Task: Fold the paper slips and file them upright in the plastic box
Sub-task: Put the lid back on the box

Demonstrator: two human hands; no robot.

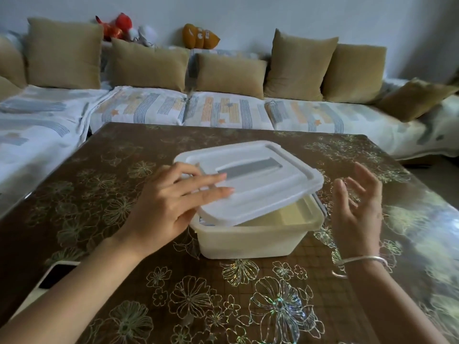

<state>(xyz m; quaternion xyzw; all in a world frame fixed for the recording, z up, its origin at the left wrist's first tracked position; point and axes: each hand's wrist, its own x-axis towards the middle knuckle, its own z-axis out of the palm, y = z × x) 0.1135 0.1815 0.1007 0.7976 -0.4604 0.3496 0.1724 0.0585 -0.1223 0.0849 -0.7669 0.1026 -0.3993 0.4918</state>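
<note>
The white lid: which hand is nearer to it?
Left. The left hand rests on the lid with fingers flat across its top; the right hand is held open beside the plastic box's right end, apart from the lid.

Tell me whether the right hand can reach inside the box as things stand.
Probably not: the lid, under the left hand, lies askew over most of the box, leaving only a narrow opening beside the open right hand.

Pale wall (248,13) behind. Long sofa (223,112), striped star-print cover; tan cushions (64,53) along its back, plush toys (121,26) above. Brown surface (119,194), glossy floral cover. Dim light.
</note>
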